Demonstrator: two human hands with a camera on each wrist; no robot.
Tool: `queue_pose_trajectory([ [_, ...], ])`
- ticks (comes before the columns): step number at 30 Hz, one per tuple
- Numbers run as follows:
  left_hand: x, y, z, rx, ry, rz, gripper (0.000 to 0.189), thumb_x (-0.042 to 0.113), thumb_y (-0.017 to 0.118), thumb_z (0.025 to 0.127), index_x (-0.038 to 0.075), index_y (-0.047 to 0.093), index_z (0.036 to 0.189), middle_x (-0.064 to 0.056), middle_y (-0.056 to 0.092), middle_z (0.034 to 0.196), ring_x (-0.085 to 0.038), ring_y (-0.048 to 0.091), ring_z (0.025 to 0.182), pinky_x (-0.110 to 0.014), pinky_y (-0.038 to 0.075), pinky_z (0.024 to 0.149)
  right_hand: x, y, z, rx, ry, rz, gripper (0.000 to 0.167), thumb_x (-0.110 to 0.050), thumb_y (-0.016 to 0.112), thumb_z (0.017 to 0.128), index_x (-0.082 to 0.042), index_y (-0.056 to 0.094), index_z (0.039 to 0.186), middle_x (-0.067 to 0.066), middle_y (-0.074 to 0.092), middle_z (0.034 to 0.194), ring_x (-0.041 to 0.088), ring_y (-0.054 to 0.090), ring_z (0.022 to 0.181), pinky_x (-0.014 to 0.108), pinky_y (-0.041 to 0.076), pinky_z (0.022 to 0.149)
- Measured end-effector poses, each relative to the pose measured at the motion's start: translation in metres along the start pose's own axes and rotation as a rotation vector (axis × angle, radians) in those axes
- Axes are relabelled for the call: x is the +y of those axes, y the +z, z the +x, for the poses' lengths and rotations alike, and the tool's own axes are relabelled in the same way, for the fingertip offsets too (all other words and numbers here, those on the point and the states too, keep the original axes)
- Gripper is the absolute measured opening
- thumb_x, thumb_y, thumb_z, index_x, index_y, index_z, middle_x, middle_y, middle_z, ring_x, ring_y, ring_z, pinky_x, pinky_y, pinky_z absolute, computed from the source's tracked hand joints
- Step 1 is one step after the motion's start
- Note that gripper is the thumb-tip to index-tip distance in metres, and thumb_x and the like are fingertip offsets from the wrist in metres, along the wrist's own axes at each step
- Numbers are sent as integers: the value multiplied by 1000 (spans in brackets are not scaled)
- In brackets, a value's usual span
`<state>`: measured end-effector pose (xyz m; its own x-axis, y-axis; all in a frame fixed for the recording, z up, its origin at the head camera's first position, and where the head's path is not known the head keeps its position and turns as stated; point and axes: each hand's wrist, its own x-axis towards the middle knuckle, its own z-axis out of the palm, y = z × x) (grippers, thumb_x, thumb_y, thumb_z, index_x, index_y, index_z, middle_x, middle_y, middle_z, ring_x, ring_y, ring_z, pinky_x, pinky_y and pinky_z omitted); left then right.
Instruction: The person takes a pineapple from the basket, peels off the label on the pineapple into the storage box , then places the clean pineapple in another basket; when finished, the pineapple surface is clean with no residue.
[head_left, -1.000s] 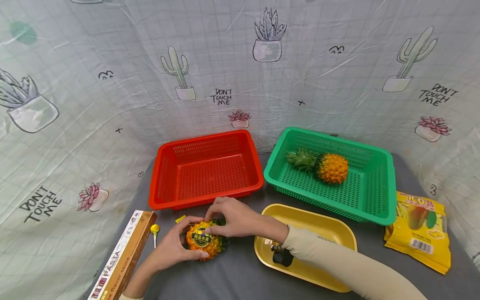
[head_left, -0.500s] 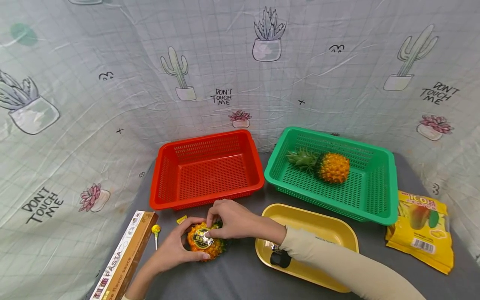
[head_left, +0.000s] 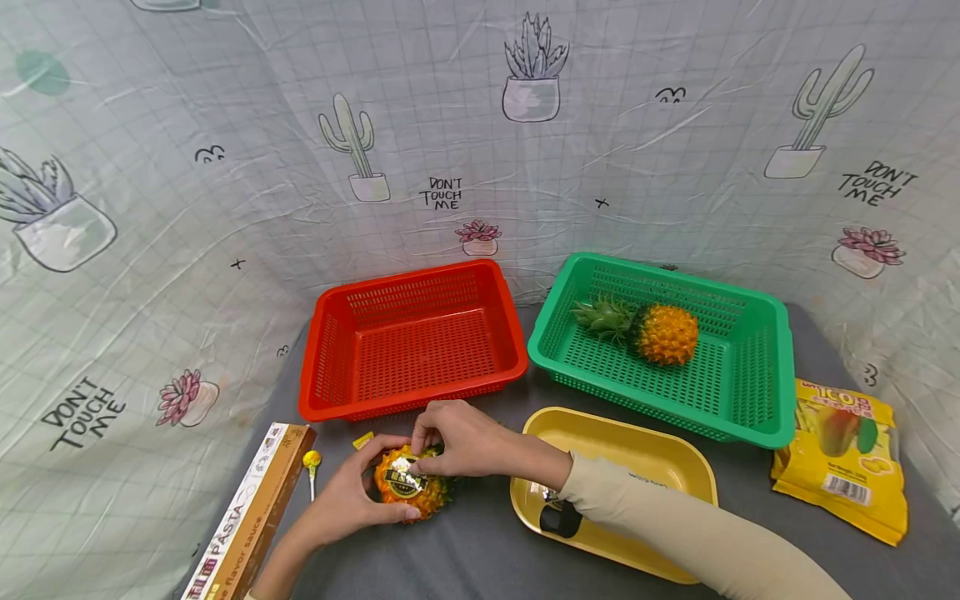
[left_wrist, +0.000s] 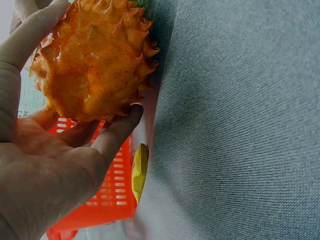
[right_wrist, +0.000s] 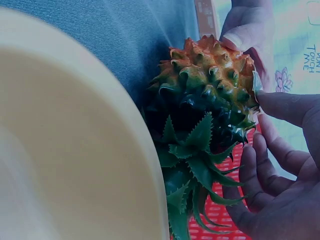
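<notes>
My left hand (head_left: 341, 500) holds a small orange-yellow pineapple (head_left: 427, 504) at the front left of the table, thumb on the near side and fingers on the far side. A round black-and-gold sticker (head_left: 405, 482) sits on its upper face, with glare across it. At the sticker's edge, my right hand (head_left: 472, 442) works with thumb and index finger close together. In the right wrist view a pale raised edge of the sticker (right_wrist: 256, 81) shows at the thumb tip. The pineapple's green leaves (right_wrist: 200, 140) point towards the yellow tray (head_left: 622, 450).
Behind the hands stand a red basket (head_left: 420, 408) and a green basket (head_left: 667, 421) with another pineapple (head_left: 667, 335) in it. The tray holds a black item (head_left: 560, 518). A pasta box (head_left: 247, 517), lollipop (head_left: 312, 459) and small yellow packet (head_left: 363, 439) lie left; a yellow mango-picture bag (head_left: 840, 467) lies right.
The sticker's face has shifted and now catches bright glare across its lettering. The right fingertips have moved slightly at its edge; the left hand keeps its hold on the pineapple.
</notes>
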<state>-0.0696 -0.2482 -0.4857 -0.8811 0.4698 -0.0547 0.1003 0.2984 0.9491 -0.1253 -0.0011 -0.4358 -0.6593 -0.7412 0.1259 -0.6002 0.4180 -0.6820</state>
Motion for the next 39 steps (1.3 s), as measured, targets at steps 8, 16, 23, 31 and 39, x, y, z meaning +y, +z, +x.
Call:
queue_pose_trajectory([
  [8, 2, 0, 0, 6, 6, 5, 76, 14, 96, 80, 16, 55, 144, -13, 56, 137, -31, 67, 112, -40, 60, 86, 1, 1, 3, -5, -32, 30, 15, -21, 89, 89, -18, 75, 92, -5, 64, 91, 8, 60, 84, 15, 49, 75],
  [16, 4, 0, -1, -1, 28, -13, 74, 12, 95, 81, 14, 56, 143, -16, 56, 136, -33, 66, 112, -41, 60, 86, 0, -3, 2, -13, -63, 115, 14, -14, 86, 91, -18, 72, 91, -8, 66, 88, 8, 64, 82, 16, 52, 75],
  [23, 4, 0, -2, -3, 18, -5, 73, 11, 94, 82, 13, 55, 144, -17, 56, 136, -33, 66, 112, -41, 60, 87, -2, -8, -2, -21, -95, 211, 14, -9, 82, 93, -17, 70, 92, -13, 65, 82, 1, 62, 75, 18, 54, 71],
  [31, 1, 1, -1, 8, 17, -6, 74, 11, 94, 81, 16, 55, 145, -15, 57, 136, -32, 65, 113, -40, 60, 88, -4, -12, -10, -43, -137, 280, 13, -9, 81, 93, -17, 71, 93, -12, 66, 83, 2, 63, 75, 21, 56, 72],
  [39, -1, 1, -1, 15, 0, -25, 79, 10, 94, 80, 17, 54, 148, -10, 55, 143, -30, 64, 117, -39, 58, 93, 2, -21, -22, -50, -88, 416, 5, -9, 79, 92, -11, 74, 93, -9, 69, 84, 9, 66, 77, 29, 60, 75],
])
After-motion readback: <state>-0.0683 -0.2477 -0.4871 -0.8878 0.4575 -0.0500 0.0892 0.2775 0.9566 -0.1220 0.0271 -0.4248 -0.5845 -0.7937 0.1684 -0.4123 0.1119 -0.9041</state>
